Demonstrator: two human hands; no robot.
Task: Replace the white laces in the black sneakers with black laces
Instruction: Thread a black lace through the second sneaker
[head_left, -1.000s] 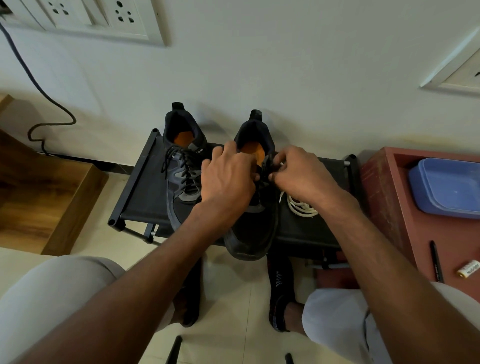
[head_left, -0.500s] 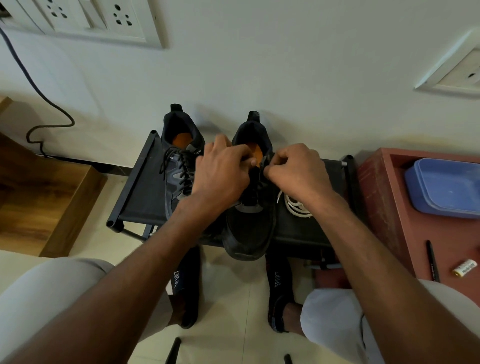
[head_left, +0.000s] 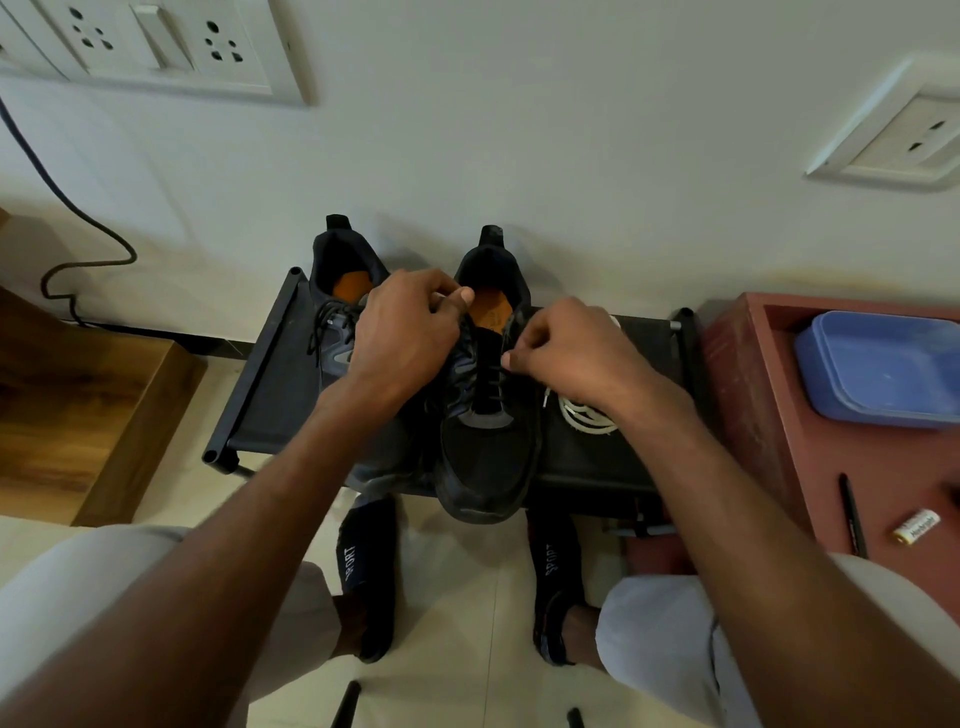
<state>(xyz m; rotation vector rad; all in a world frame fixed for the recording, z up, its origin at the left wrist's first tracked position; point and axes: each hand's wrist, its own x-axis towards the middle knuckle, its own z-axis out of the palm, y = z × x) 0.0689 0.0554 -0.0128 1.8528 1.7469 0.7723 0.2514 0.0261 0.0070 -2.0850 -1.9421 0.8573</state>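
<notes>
Two black sneakers with orange insoles stand side by side on a low black rack, heels toward the wall. The left sneaker carries black laces and is partly covered by my left forearm. Black lace is threaded across the right sneaker. My left hand pinches a lace end at that shoe's upper left eyelets. At the upper right eyelets, my right hand pinches the other lace end. A coil of white laces lies on the rack just right of the shoe, partly under my right wrist.
A red-brown tray at the right holds a blue plastic box, a black pen and a small battery. A wooden step is at the left. My socked feet rest on the tiled floor under the rack.
My hands have drawn apart, left hand up and left, right hand to the right, uncovering the threaded black lace on the right sneaker.
</notes>
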